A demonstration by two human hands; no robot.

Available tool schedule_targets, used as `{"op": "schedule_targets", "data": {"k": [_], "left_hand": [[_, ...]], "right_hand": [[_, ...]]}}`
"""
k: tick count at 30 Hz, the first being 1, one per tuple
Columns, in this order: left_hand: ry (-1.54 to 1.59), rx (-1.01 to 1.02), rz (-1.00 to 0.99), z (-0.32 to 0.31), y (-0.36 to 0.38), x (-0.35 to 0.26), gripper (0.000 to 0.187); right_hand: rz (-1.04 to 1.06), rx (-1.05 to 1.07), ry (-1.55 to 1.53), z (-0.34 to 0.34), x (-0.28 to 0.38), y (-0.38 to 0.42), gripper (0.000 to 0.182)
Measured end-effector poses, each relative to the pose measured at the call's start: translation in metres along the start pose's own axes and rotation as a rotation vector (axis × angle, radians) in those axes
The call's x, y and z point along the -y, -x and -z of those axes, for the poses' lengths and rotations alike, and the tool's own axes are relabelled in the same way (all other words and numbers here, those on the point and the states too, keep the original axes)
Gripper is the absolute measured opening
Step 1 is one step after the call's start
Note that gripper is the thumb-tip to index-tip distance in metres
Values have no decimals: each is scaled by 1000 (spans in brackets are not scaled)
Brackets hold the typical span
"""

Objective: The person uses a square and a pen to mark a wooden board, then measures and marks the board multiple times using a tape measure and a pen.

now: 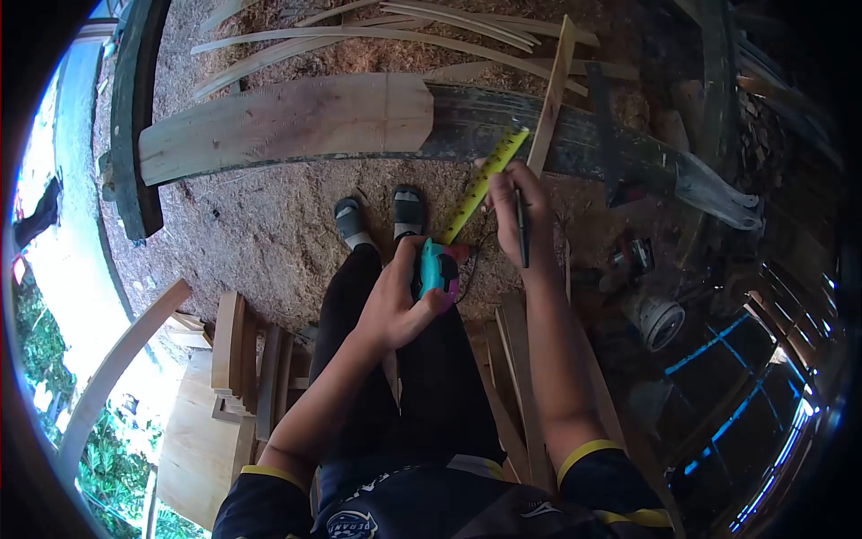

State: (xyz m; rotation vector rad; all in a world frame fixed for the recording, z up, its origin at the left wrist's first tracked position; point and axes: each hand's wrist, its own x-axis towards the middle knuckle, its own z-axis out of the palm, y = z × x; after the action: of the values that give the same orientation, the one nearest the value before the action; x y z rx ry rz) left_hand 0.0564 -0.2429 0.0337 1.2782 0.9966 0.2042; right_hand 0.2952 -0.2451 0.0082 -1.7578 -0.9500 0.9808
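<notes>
My left hand [392,301] is wrapped round a teal and pink tape measure [435,269] in front of my legs. Its yellow blade [474,196] runs out up and to the right, the free end over the bench plank. Partway along the blade, my right hand [528,216] pinches it between the fingers. A dark pen [522,229] is also held in that hand, pointing back toward me. Just beyond the right hand, a narrow wooden strip [553,99] slants across the plank. A wide pale board [296,126] lies along the dark bench plank [471,126], left of the blade.
Long curved strips [359,33] lie on the shavings-covered ground behind the bench. Stacked wood pieces [229,350] stand at my left, more boards [512,359] at my right. A white bucket [660,321] and a clear plastic bag [718,193] are farther right.
</notes>
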Motion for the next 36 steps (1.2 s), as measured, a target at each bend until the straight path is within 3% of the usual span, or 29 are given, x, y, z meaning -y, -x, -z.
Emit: {"op": "schedule_targets", "data": {"k": [3,7,10,13,15,18,20,24,27,29,34,36], "left_hand": [[-76,-51,-82,-9,-6,-1,82],[38,-84,-58,-10,-18,-7,77],[24,-13,-86,-3,-24,-3,75],[42,57,-82,-6,-22,0,71],[92,61,-65,-12,-18,-2,68],[72,-8,98,-20,-17,-8,62],[339,17,387,-20,-20,-10,44],[337,-62,420,-24,-11,7,39],[437,-91,581,-24,0,1,41],[551,-140,725,-28,7,8,40],[620,-216,740,-34,27,29,32],[628,-230,733,-31,30,36,27]], "right_hand": [[-134,152,90,7,11,6,27],[-70,149,-20,4,7,17,29],[-99,106,-142,9,1,17,32],[-167,-133,-120,14,7,8,33],[-158,-95,-86,19,9,2,33],[-199,-23,-55,13,15,2,32],[-247,14,-57,7,19,3,31],[-226,90,15,-6,13,8,31],[-235,59,-16,-17,13,16,31],[-355,176,-51,-23,13,21,32],[-391,270,-71,-34,18,23,26],[-205,293,24,-36,11,26,28]]}}
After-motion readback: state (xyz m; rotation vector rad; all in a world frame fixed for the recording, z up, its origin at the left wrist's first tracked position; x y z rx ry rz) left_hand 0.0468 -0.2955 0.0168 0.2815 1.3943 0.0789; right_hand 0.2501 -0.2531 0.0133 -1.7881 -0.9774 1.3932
